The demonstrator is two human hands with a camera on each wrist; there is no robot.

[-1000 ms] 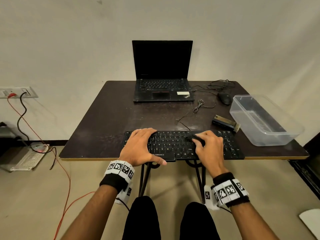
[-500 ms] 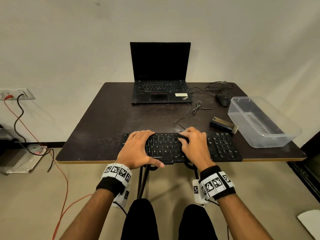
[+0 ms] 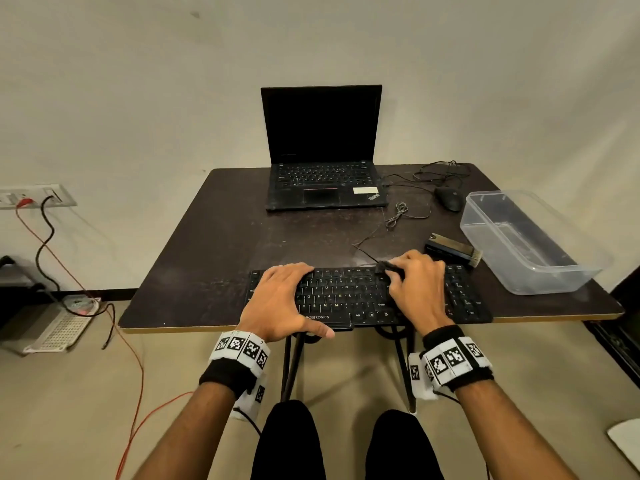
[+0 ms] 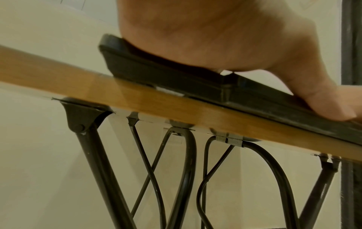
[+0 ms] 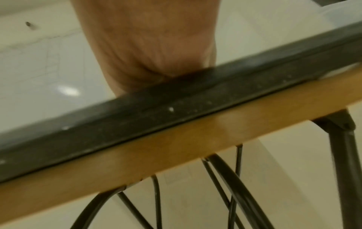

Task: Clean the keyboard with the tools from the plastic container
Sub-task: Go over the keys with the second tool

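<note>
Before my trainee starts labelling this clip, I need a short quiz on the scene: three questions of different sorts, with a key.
1. True or false: the left hand lies flat on the keyboard.
2. What do the right hand fingers pinch? A) mouse B) small dark brush C) cable
3. What lies between keyboard and container?

Key: 1 true; 2 B; 3 a flat brush.

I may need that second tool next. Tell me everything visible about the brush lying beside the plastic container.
The brush lies flat on the dark table, just beyond the keyboard's far right corner and left of the clear plastic container. It has a dark blocky body, a tan band, and pale bristles pointing toward the container. Neither hand touches it; whether it touches the container is unclear.
</note>
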